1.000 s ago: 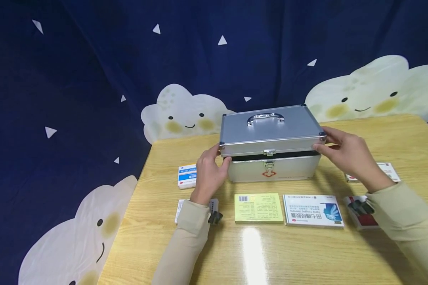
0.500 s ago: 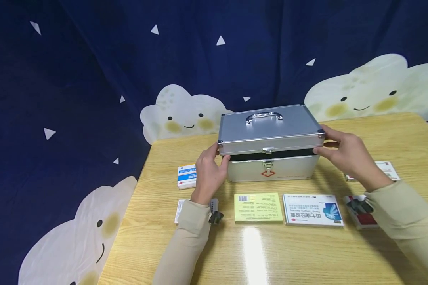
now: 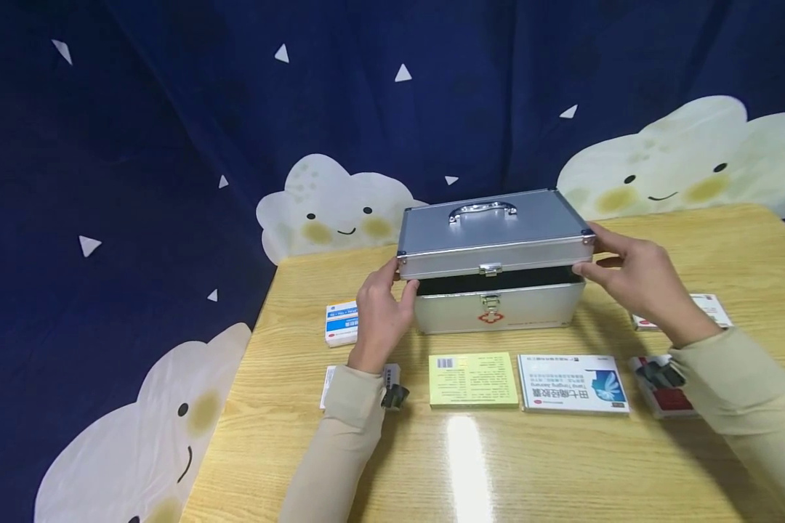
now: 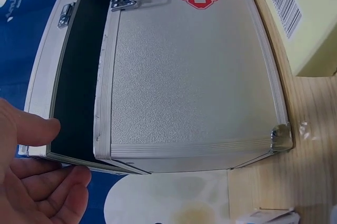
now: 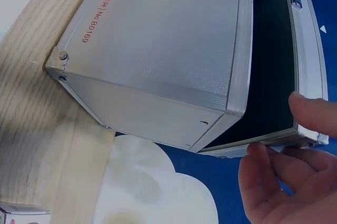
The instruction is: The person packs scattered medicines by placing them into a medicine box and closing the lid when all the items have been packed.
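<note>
A silver first-aid box with a red cross emblem stands on the table, its lid partly raised and a dark gap showing along the front. My left hand pinches the lid's front left corner, thumb on the front and fingers at the side, as the left wrist view shows. At the opposite front corner, my right hand grips the lid the same way. The latch on the box front hangs unfastened below the lid's catch. What lies inside the box is too dark to see.
Before the box lie a yellow-green medicine box and a white-and-blue one. More medicine boxes sit at the left and right, some partly hidden by my arms. A dark blue curtain hangs behind the wooden table.
The lid's front edge has risen slightly, and the dark gap beneath it is wider. Both hands have moved up a little with it. The medicine boxes have stayed in place.
</note>
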Demonstrator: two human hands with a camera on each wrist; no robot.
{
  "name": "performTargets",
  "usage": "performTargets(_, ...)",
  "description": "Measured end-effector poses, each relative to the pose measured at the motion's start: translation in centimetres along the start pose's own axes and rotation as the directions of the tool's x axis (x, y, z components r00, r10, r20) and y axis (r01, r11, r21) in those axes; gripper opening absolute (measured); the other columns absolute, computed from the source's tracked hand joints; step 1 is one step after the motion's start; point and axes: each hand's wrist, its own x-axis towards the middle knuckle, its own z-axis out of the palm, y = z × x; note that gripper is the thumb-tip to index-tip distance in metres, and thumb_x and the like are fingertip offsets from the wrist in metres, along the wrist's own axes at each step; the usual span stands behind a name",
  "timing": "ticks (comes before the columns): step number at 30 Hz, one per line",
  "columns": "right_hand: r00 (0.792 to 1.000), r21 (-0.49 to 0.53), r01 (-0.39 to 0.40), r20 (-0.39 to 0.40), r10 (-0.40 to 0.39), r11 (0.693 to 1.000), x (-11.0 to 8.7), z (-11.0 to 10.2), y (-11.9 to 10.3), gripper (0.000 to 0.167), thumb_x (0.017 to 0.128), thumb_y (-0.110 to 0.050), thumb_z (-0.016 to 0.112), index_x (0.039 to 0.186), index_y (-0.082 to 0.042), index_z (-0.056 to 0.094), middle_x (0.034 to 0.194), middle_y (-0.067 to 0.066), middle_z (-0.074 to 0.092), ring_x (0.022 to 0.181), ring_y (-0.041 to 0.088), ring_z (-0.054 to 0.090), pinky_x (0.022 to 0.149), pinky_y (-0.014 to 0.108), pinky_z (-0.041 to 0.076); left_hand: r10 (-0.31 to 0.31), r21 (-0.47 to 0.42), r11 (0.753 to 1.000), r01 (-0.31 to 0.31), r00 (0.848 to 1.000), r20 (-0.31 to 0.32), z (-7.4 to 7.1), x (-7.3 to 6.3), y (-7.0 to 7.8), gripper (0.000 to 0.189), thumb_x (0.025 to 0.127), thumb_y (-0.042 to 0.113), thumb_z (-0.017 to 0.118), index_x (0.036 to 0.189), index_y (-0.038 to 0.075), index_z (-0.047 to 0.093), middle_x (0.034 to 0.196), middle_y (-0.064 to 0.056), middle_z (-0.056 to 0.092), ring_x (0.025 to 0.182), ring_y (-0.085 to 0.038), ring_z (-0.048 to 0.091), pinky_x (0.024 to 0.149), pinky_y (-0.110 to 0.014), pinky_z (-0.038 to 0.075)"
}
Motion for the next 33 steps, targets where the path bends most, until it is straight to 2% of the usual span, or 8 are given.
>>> performTargets(10, 0.999, -0.023, 0.031, -0.031, -0.032, 0.999, 0.2, -0.5, -0.2, 0.065, 0.093, -0.025, 0.069, 0.151, -0.01, 0.042, 0.125, 0.026, 0.065, 0.104, 0.048, 0.066, 0.079, 0.053, 0.057, 0.013, -0.022, 1.0, -0.014, 1.0, -0.02, -0.1, 0.5, 0.0, 0.034, 0.088, 0.014, 0.073, 0.119, 0.0, 0.068, 0.101, -0.015, 0.075, 0.088, -0.028, 0.069, 0.079, -0.04, 0.057)
performTargets(14, 0.997, -0.034, 0.054, -0.047, -0.056, 0.998, 0.4, -0.6, -0.3, 0.063, 0.092, -0.024, 0.071, 0.148, -0.008, 0.047, 0.123, 0.026, 0.067, 0.101, 0.047, 0.067, 0.074, 0.043, 0.059, 0.017, -0.032, 0.999, -0.018, 0.999, -0.032, -0.2, 0.7, 0.0, 0.034, 0.087, 0.013, 0.074, 0.118, 0.0, 0.069, 0.101, -0.015, 0.076, 0.086, -0.028, 0.07, 0.079, -0.039, 0.057)
performTargets(19, 0.995, -0.043, 0.077, -0.06, -0.08, 0.996, 0.6, -0.6, -0.5, 0.063, 0.091, -0.022, 0.072, 0.146, -0.004, 0.048, 0.12, 0.028, 0.067, 0.1, 0.047, 0.067, 0.078, 0.051, 0.057, 0.011, -0.035, 0.999, -0.012, 0.999, -0.034, -0.3, 1.0, -0.1, 0.036, 0.086, 0.013, 0.074, 0.119, -0.001, 0.069, 0.101, -0.015, 0.076, 0.085, -0.027, 0.07, 0.078, -0.039, 0.057)
performTargets(24, 0.994, -0.049, 0.085, -0.067, -0.089, 0.995, 0.8, -0.7, -0.7, 0.059, 0.091, -0.021, 0.072, 0.143, -0.004, 0.052, 0.118, 0.028, 0.067, 0.1, 0.046, 0.067, 0.08, 0.051, 0.056, 0.004, -0.048, 0.999, -0.006, 1.0, -0.027, -0.5, 1.2, -0.1, 0.035, 0.088, 0.014, 0.073, 0.12, 0.0, 0.069, 0.103, -0.015, 0.076, 0.085, -0.027, 0.071, 0.078, -0.038, 0.058)
performTargets(27, 0.993, -0.046, 0.089, -0.073, -0.092, 0.995, 0.9, -0.8, -0.7, 0.055, 0.091, -0.022, 0.071, 0.14, -0.004, 0.055, 0.118, 0.026, 0.068, 0.101, 0.044, 0.066, 0.076, 0.029, 0.058, -0.002, -0.05, 0.999, 0.001, 1.0, -0.03, -0.7, 1.3, 0.0, 0.034, 0.089, 0.015, 0.072, 0.12, 0.001, 0.069, 0.105, -0.014, 0.076, 0.085, -0.026, 0.071, 0.078, -0.038, 0.058)
performTargets(30, 0.992, -0.045, 0.09, -0.08, -0.094, 0.995, 0.9, -0.9, -0.9, 0.054, 0.09, -0.022, 0.072, 0.139, -0.004, 0.056, 0.117, 0.024, 0.069, 0.101, 0.041, 0.066, 0.067, 0.004, 0.043, -0.008, -0.053, 0.999, 0.006, 1.0, -0.03, -0.7, 1.4, 0.0, 0.035, 0.089, 0.015, 0.071, 0.121, 0.001, 0.069, 0.107, -0.015, 0.076, 0.085, -0.027, 0.071, 0.078, -0.039, 0.058)
performTargets(31, 0.992, -0.042, 0.091, -0.082, -0.094, 0.995, 0.9, -0.9, -0.9, 0.054, 0.09, -0.022, 0.072, 0.138, -0.004, 0.057, 0.117, 0.024, 0.069, 0.101, 0.04, 0.066, 0.064, -0.001, 0.036, -0.009, -0.056, 0.998, 0.008, 1.0, -0.028, -0.7, 1.4, 0.0, 0.035, 0.089, 0.015, 0.071, 0.121, 0.001, 0.069, 0.107, -0.015, 0.076, 0.085, -0.027, 0.071, 0.078, -0.039, 0.059)
performTargets(33, 0.991, -0.036, 0.099, -0.088, -0.102, 0.994, 1.0, -1.0, -1.0, 0.053, 0.09, -0.021, 0.072, 0.138, -0.003, 0.057, 0.116, 0.025, 0.069, 0.101, 0.04, 0.066, 0.064, -0.003, 0.034, -0.01, -0.06, 0.998, 0.008, 1.0, -0.025, -0.7, 1.5, 0.0, 0.035, 0.09, 0.015, 0.071, 0.121, 0.0, 0.068, 0.108, -0.016, 0.076, 0.086, -0.028, 0.071, 0.079, -0.04, 0.059)
